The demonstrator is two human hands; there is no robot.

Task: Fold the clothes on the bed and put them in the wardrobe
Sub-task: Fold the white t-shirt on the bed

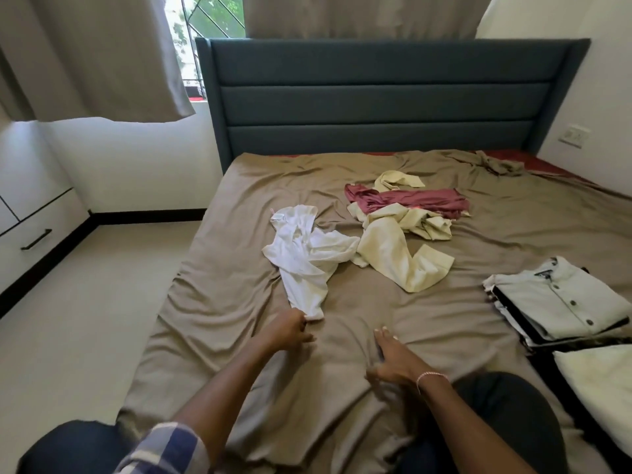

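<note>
**Operator:** Which item is in hand, and where does it lie?

**Manual:** The white garment (307, 254). It lies crumpled on the sheet (239, 186), left of centre. The left hand (287, 331) pinches its near tip. The right hand (393, 360) lies on the sheet to the right, fingers straight, grasping nothing.

**Operator:** Recommended procedure?

**Manual:** The step appears to be drawing the garment out for folding.
1. Pull it toward the near edge, low along the sheet.
2. Its right side touches the cream garment (393, 261), so separate the two to avoid dragging both.
3. Take a second corner with the right hand and spread the fabric flat.
4. Fold to roughly the outline of the folded stack (564, 302) at the right.

**Operator:** What cannot be confirmed?

**Manual:**
- The garment's type, because its sleeves and hem are bunched.
- Whether the cream fabric is one piece or two, because the maroon garment (410, 200) covers part of it.
- The stack's lower layers, which show as edges only.
- The pale item (602, 388) at near right, which is cut by the frame.
- Whether the cabinet (34, 227) at far left, also cut off, is the wardrobe.
</note>
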